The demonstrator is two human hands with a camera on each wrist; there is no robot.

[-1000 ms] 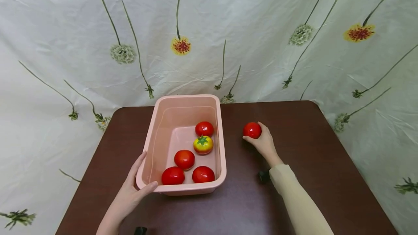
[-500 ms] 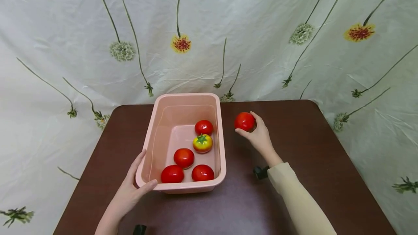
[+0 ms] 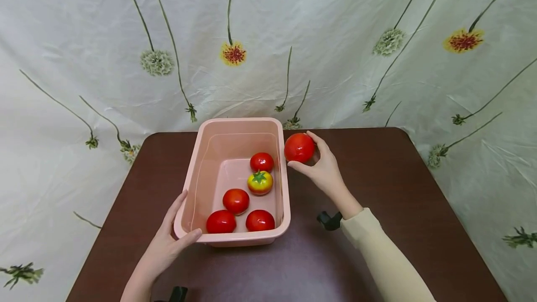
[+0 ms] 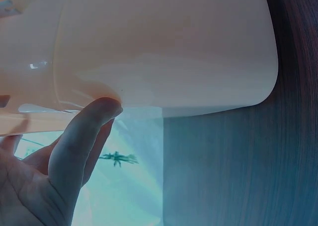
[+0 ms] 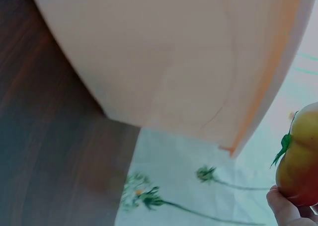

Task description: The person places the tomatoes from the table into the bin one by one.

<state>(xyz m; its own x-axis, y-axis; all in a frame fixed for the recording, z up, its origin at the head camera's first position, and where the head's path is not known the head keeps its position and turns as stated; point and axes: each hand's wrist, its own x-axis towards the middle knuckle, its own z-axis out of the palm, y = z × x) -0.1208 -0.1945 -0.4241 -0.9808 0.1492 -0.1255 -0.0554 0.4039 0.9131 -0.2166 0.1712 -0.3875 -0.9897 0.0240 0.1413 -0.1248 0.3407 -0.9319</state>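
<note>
A pink plastic bin [image 3: 286,185] stands on the table with several shiny tomatoes in it. Most show a smooth red side, like the tomato [image 3: 236,201] near the middle; one yellow tomato [image 3: 260,182] shows its green leaves. My left hand [image 3: 165,241] holds the bin's near left corner, thumb on the front rim and fingers along the left side. My right hand [image 3: 325,169] grips a red tomato [image 3: 299,147] between thumb and fingers, raised beside the bin's right rim. In the right wrist view, the held tomato [image 5: 300,159] shows a yellow side and green leaves.
The dark brown table [image 3: 390,190] runs under the bin and both arms. Behind it hangs a pale cloth [image 3: 335,36] printed with flowers. A black strap piece [image 3: 329,221] shows by the right wrist.
My right hand has lifted the tomato and carried it left, from the table on the right to beside the bin's rim. My left hand stays at the bin's corner.
</note>
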